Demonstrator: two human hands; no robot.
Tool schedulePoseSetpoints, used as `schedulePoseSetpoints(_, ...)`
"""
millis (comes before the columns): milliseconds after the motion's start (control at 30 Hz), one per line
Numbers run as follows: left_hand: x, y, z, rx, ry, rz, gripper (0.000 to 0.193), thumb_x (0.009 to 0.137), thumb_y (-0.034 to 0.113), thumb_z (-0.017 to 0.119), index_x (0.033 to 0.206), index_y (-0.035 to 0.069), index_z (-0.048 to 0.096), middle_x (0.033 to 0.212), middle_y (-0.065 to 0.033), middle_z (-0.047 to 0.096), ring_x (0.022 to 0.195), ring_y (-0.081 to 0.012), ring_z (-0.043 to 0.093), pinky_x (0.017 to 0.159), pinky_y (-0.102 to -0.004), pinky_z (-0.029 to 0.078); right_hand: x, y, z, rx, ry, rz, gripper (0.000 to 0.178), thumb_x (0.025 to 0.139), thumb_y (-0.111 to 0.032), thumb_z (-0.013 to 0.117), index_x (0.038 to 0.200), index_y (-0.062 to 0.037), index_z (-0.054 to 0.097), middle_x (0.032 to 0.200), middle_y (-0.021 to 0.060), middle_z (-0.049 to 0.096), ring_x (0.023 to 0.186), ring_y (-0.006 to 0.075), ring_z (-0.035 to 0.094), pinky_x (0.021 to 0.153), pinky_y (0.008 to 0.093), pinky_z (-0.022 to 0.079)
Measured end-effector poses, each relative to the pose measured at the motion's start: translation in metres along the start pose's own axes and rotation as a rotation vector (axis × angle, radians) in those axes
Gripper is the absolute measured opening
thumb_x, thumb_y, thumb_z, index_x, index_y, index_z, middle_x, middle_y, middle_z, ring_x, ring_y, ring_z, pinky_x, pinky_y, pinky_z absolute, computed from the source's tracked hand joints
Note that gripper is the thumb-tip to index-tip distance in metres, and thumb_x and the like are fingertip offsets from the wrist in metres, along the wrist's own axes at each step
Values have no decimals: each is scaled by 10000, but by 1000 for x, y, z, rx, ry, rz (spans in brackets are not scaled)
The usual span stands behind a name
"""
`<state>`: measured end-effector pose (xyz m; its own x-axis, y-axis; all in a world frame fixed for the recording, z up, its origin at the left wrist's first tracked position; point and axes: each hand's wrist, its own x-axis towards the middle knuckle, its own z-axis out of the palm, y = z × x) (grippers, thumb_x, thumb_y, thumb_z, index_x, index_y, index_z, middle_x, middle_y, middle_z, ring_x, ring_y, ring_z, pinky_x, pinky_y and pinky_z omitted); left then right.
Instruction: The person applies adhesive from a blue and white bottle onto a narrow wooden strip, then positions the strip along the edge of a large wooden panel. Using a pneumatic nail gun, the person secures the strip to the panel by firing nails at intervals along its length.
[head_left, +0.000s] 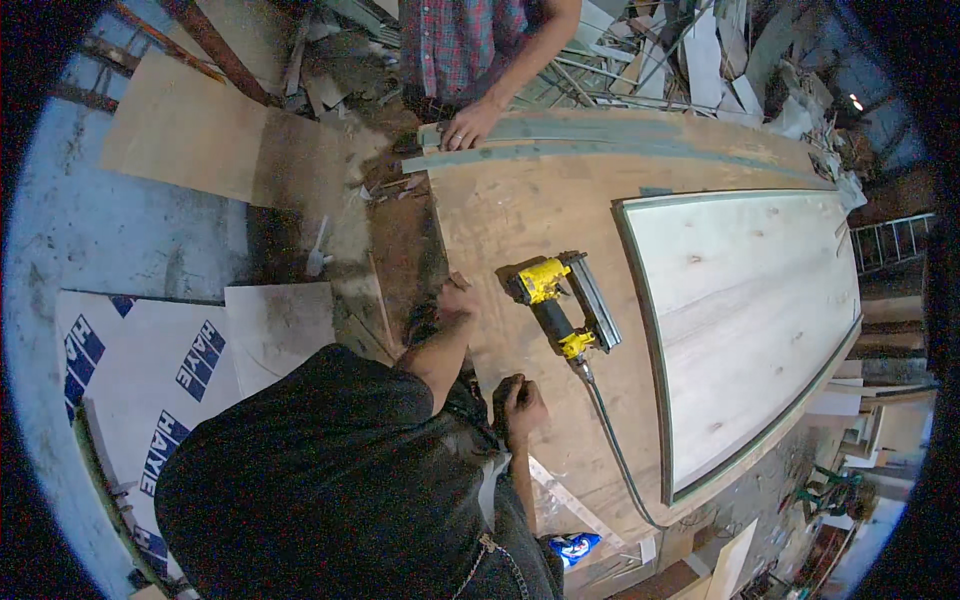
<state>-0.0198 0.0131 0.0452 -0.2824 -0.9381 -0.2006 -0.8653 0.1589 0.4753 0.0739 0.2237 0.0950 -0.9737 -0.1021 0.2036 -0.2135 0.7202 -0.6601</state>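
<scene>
**The nail gun (553, 315) lies flat**

The nail gun is on the wooden tabletop (520, 210), at one o'clock from the right hand (523, 412). It probably sits there to be easy to reach. Its hose (608, 430) runs toward five o'clock, maybe to stay out of the way. The left hand (457, 300) and the right are both partly curled near the edge; I cannot tell if either holds anything. The gun is yellow and black, with one long, straight rail.

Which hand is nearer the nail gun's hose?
Right. In the picture, the right hand is left of the hose; the left hand is farther off, higher and left.
</scene>
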Motion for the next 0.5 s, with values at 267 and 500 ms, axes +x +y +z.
schedulePoseSetpoints(267, 9, -22, -1, -144, 6, -257, 565, 889, 454, 301, 906, 3, 642, 876, -246, 620, 812, -448, 587, 734, -534, 473, 10, -13, -4, 20, -157, -28, 311, 868, -249, 541, 650, -28, 518, 583, 152, 538, 493, 275, 523, 472, 361, 403)
schedulePoseSetpoints(500, 22, -67, 62, -72, 314, -36, 448, 882, 368, 372, 907, 4, 632, 796, -160, 636, 675, -391, 598, 639, -511, 480, 10, -27, -10, 100, -170, -30, 339, 870, -271, 535, 624, -38, 528, 550, 159, 526, 475, 298, 519, 447, 374, 385)
